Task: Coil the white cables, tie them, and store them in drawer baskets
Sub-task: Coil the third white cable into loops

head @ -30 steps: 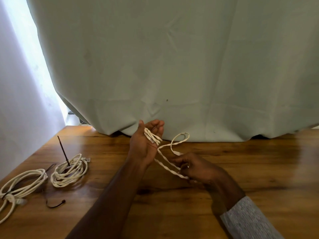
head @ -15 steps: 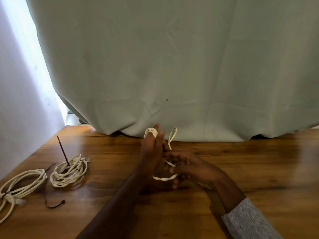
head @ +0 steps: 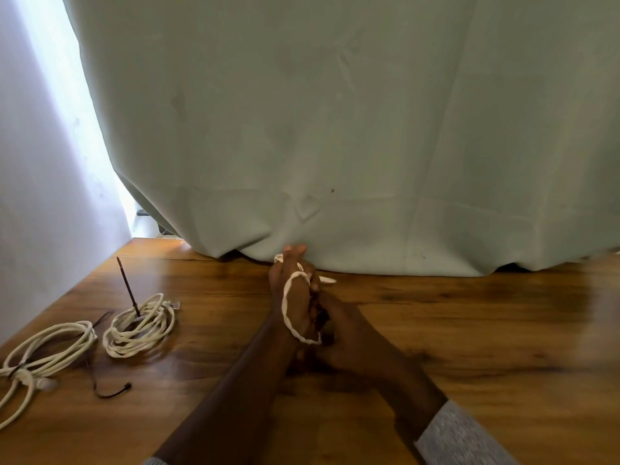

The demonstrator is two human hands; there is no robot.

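Two hands work together near the middle of the tabletop (head: 469, 330), close to its far edge. The left hand (head: 293, 297) stands with fingers straight and pointing up, and the white cable (head: 286, 305) is wound around it — one loop lies across the back of the hand and more turns sit near the fingertips. The right hand (head: 349, 333) is just beside it, touching it; its fingers seem curled on the cable, but I cannot tell this for sure. To coil well, I think each new turn should lie beside the last one with even tension, not too tight, so the coil can slide off the fingers for tying. Near the left edge lie a coiled cable (head: 139, 325) with a dark tie (head: 127, 285) standing in it, and a second bundle (head: 43, 357) — already tied. The surface is glossy brown wood; a pale curtain (head: 335, 129) hangs behind.
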